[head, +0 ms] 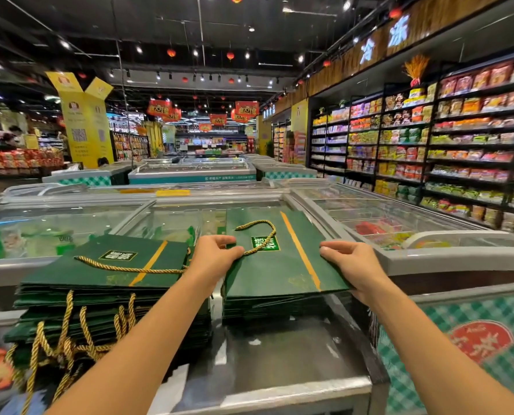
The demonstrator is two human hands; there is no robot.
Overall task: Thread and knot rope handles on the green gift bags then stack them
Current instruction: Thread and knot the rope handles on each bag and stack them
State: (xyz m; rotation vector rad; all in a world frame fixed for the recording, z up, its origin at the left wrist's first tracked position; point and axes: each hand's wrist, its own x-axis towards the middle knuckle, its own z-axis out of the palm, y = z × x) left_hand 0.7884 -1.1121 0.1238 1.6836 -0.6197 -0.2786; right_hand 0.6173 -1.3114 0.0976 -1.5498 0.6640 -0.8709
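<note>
Bag (279,265) sits flat between our hands: L hand (216,253) pinches its edge by the rope (258,235), R hand (351,265) grips the opposite edge. Risk: rope snags under our L grip, bag skews off pile (279,307).

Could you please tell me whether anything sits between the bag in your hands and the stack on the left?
Nothing visible does. The left hand and right hand grip the green bag by its side edges on the right pile. A narrow gap separates it from the left stack, topped only by a gold rope handle.
</note>
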